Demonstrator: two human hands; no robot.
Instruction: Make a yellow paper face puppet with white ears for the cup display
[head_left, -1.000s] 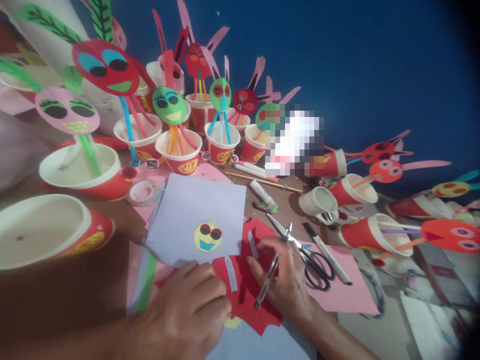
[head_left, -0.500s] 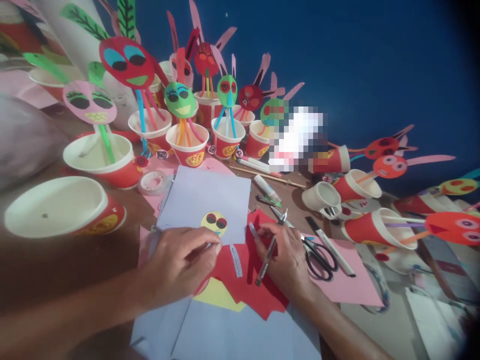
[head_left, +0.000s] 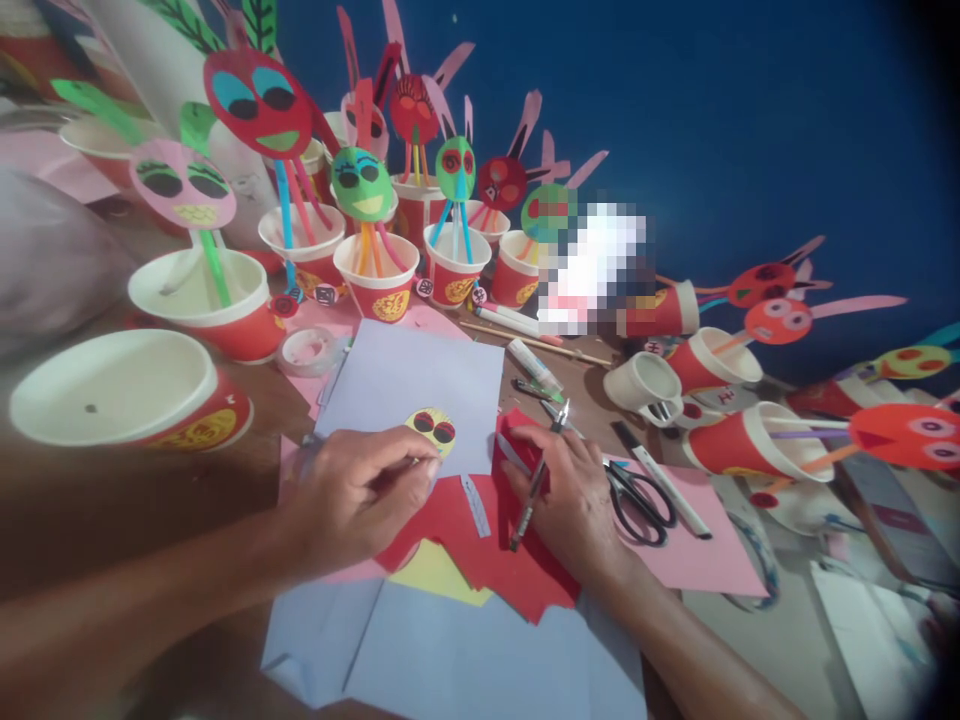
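matt red paper, smooth lilac paper sheet, shiny clear-plastic pen, glossy plastic scissor handles, wooden stick

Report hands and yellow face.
Right hand holding pen. Left hand pinched, grip unclear. Yellow face on pale sheet, partly behind left hand. Scissors beside right hand.

A brown table carries layered coloured paper, red cups (white inside), a mug — and a glue stick.

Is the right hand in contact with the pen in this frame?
Touching: the head view shows the pen held in the right hand, its shaft against the fingers.
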